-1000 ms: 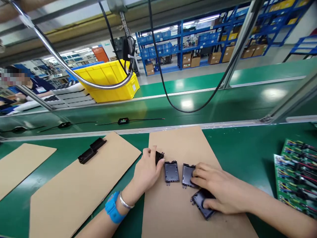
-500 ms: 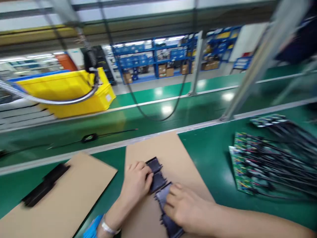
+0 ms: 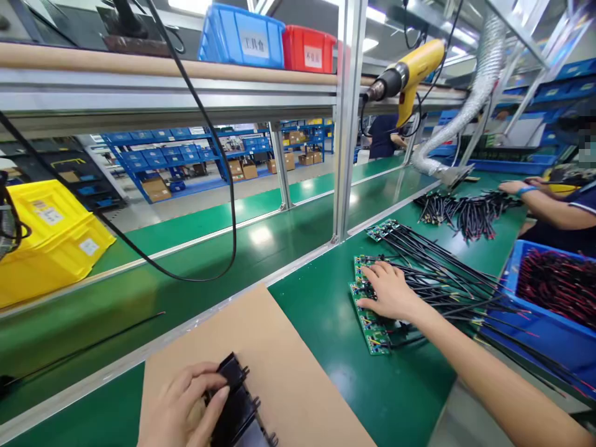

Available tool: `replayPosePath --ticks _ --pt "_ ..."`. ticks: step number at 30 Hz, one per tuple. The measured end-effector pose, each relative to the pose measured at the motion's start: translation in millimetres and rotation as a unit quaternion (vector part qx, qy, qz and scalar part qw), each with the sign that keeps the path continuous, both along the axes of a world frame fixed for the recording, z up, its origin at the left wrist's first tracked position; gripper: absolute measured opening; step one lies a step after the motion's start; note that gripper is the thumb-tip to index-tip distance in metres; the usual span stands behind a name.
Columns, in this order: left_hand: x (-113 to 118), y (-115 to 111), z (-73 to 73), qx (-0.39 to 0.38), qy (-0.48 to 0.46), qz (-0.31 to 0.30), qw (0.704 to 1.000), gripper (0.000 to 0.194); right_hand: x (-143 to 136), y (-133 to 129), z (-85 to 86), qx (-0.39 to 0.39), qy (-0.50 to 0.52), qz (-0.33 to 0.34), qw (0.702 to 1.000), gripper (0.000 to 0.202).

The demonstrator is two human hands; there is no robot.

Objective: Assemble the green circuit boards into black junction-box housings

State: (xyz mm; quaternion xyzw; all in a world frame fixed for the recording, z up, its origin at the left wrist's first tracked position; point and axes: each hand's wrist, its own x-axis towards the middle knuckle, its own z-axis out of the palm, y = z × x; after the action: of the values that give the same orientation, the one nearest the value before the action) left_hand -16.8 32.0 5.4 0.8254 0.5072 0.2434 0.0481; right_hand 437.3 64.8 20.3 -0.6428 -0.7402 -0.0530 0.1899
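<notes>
My left hand [image 3: 193, 406] is at the bottom, its thumb and fingers closed on the edge of a black plastic case [image 3: 237, 403], which lies on a brown cardboard sheet [image 3: 279, 372]. Further right, my right hand [image 3: 388, 292] rests over a row of green circuit boards [image 3: 372, 332] with its fingers spread. Black cables [image 3: 442, 257] run from the boards toward the right. Whether the fingertips grip a board cannot be made out.
A yellow bin [image 3: 60, 239] stands at the left and a blue bin of wires [image 3: 554, 285] at the right. A yellow heat gun [image 3: 412, 71] hangs near an upright post [image 3: 347, 124]. A co-worker's hand [image 3: 512, 188] is at the far right.
The view has swung to the right. My right hand has left the black case and moved right, onto the circuit boards. My left hand has stayed at the case.
</notes>
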Motion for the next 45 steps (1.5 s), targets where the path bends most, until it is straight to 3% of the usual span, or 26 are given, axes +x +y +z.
replayPosePath --ticks 3,6,7,10,12,15,17,19,22,25,27,30,32,36,41,43,45 --pt "61 4 27.4 -0.098 -0.051 -0.062 0.992 0.021 22 7 -1.1 -0.036 0.012 -0.005 0.999 0.034" --pt "141 10 39.9 -0.256 -0.094 -0.15 0.95 0.027 19 9 8.8 -0.067 0.026 0.024 0.997 0.025" --pt "167 13 38.2 -0.305 -0.109 -0.158 0.933 0.034 16 10 12.9 -0.074 0.028 0.033 0.996 0.026" --pt "233 24 19.3 -0.335 -0.116 -0.161 0.921 0.045 12 14 19.9 -0.097 0.023 0.039 0.994 0.031" --pt "262 30 3.2 -0.337 -0.129 -0.154 0.92 0.042 12 17 20.1 -0.112 0.018 0.027 0.993 0.04" --pt "286 34 -10.8 -0.332 -0.161 -0.159 0.916 0.034 12 14 24.5 -0.115 0.035 0.021 0.993 0.042" --pt "292 34 -7.5 -0.309 -0.195 -0.17 0.915 0.029 8 4 36.4 -0.083 0.062 0.023 0.994 0.042" --pt "291 36 8.1 -0.266 -0.234 -0.184 0.917 0.033 3 -11 57.1 -0.028 0.091 0.016 0.995 0.04" --pt "274 47 50.6 -0.18 -0.28 -0.21 0.919 0.041 2 -41 98.5 0.052 0.165 0.067 0.983 0.04" --pt "246 63 100.7 -0.089 -0.299 -0.236 0.92 0.041 10 -64 132.9 0.11 0.283 0.174 0.937 0.035" --pt "227 70 127.9 -0.04 -0.307 -0.249 0.918 0.042 11 -69 141.2 0.096 0.293 0.201 0.93 0.044" --pt "207 73 151.0 0.01 -0.319 -0.263 0.91 0.04 1 -58 128.3 0.015 0.247 0.212 0.945 0.08" --pt "198 73 155.8 0.026 -0.32 -0.28 0.905 0.034 -15 -43 110.9 -0.016 0.262 0.193 0.946 0.082" --pt "185 70 149.3 0.032 -0.393 -0.278 0.876 0.024 -46 -19 91.4 -0.012 0.325 0.163 0.931 0.032" --pt "190 47 119.0 -0.11 -0.571 -0.209 0.787 0.072 -72 -22 116.1 0.051 0.344 0.101 0.932 0.011" --pt "203 37 107.2 -0.101 -0.581 -0.161 0.792 0.087 -82 -26 128.2 0.052 0.344 0.098 0.932 0.009" --pt "213 33 102.8 -0.087 -0.578 -0.092 0.806 0.085 -90 -30 138.2 0.009 0.355 0.122 0.927 0.019"
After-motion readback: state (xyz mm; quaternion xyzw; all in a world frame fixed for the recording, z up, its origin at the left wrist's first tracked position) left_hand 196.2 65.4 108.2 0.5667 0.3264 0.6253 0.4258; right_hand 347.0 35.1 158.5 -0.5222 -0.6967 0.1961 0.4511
